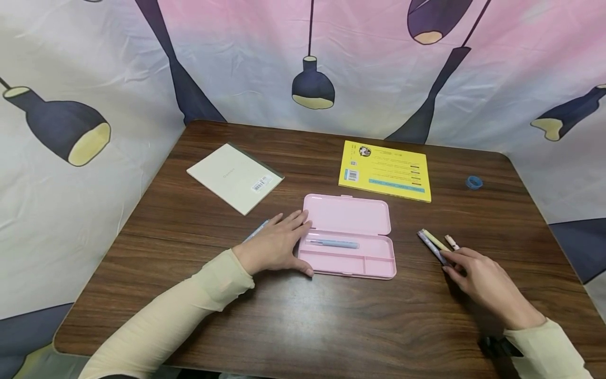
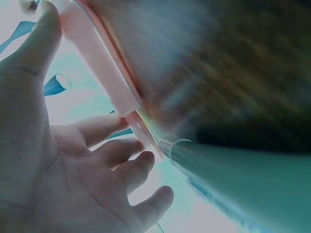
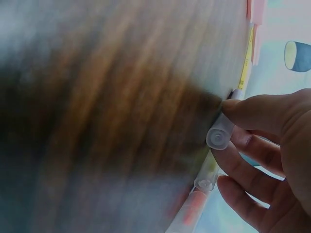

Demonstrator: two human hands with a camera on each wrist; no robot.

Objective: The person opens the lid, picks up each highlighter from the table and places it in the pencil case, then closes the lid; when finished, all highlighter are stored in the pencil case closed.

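Note:
A pink pencil case lies unfolded on the table, a light blue pen in its long compartment. My left hand touches the case's left side, fingers outstretched along the edge and thumb at the front corner. Partly hidden behind that hand is a blue pen on the table. To the right of the case, my right hand pinches a greyish pen between thumb and fingers, low over the wood. Next to it lie a yellowish pen and a pen with a pale, dark-spotted end.
A cream notebook lies at the back left of the wooden table. Behind the case is a yellow book. A small blue ring-shaped roll sits at the far right. A printed curtain hangs behind the table.

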